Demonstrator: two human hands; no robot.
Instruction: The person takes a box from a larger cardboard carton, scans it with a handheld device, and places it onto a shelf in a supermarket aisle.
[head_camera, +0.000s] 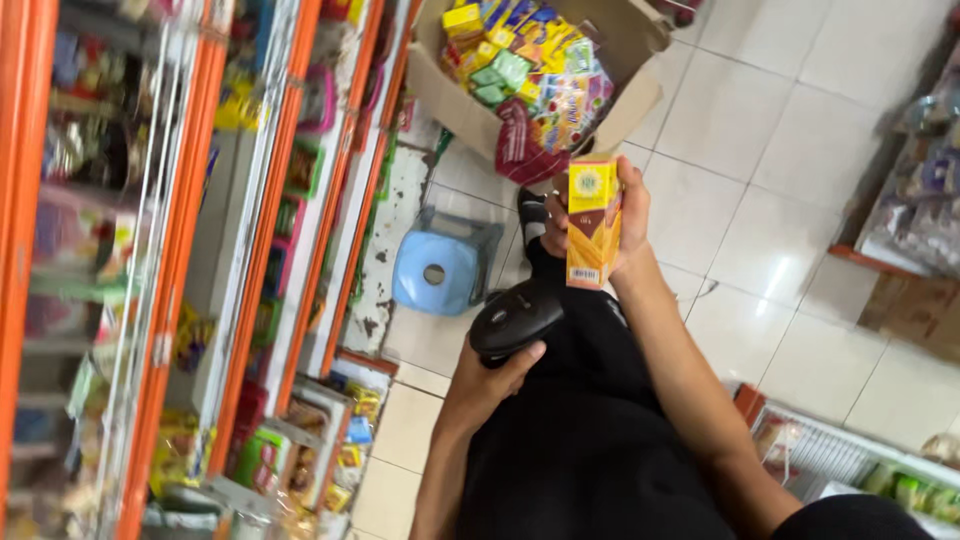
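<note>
My right hand (628, 222) holds a small yellow and orange box (593, 224) upright in front of me, its barcode end facing down toward my body. Below it, my left hand (490, 380) grips a black handheld scanner (515, 317), whose head points up at the box. A small gap separates scanner and box. Both arms reach out over my dark clothing.
An open cardboard carton (470, 115) full of colourful snack packets sits on the white tiled floor ahead. A light blue plastic stool (437, 270) stands beside it. Orange-framed shelves (260, 260) of goods run along the left; more stocked shelving (925, 200) is at the right.
</note>
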